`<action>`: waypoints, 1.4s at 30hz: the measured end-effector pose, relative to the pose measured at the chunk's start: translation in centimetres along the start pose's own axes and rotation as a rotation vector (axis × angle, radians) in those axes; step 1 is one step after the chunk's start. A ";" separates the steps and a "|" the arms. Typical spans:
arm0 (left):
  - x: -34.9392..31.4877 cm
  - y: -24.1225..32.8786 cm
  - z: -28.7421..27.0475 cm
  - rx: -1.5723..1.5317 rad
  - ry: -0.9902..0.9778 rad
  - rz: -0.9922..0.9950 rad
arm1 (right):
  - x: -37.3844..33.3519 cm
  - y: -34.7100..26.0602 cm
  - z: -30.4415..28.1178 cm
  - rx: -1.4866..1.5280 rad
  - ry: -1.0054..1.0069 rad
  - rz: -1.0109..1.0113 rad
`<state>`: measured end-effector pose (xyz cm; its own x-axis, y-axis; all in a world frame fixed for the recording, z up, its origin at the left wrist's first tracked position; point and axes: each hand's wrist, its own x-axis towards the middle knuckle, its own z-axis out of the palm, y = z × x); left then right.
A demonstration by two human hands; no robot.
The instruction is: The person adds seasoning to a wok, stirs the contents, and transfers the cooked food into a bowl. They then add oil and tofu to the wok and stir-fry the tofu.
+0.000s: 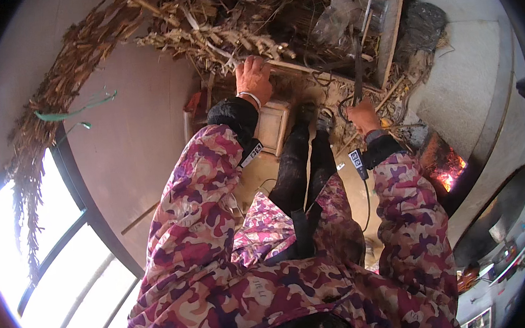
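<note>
My left hand (254, 81) is closed, its fingers curled at the edge of a heap of dry twigs (228, 46) and seemingly gripping them; the fingertips are partly hidden. Wrapped around the handle of dark metal fire tongs (357, 70) is my right hand (363, 117). The tongs reach away from me over the side of a wooden box (395, 36) filled with brushwood, and a loop of the handle shows left of the hand. A long dried branch with brown needles (59, 87) arches down the left side.
Fire glows in a stove opening (448, 173) close by my right forearm. Wood scraps litter the floor around my feet. A small wooden stool (270, 126) stands below my left hand. Crumpled clear plastic (335, 19) lies in the box, a dark plastic bag (423, 25) beside it.
</note>
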<state>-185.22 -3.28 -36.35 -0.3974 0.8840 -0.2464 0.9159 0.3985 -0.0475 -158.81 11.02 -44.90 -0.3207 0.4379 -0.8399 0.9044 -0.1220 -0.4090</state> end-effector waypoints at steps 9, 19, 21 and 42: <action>4.0 -3.1 -0.8 0.455 -0.981 -0.087 | -3.9 1.7 -3.2 0.783 -0.097 -0.032; 0.7 -9.5 5.7 0.546 -0.679 -0.067 | -22.2 3.3 -5.8 0.931 -0.286 -0.152; -0.1 -10.8 7.0 0.566 -0.520 -0.049 | -23.1 2.6 -6.0 0.934 -0.371 -0.135; -6.0 -7.3 -2.2 0.624 -0.707 0.138 | -17.0 -5.7 -2.6 0.690 -0.622 -0.344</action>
<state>-189.66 -10.93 -32.40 -0.3451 0.4789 -0.8072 0.8981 -0.0814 -0.4322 -157.82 6.57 -27.39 -0.8044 0.0248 -0.5936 0.4357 -0.6545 -0.6179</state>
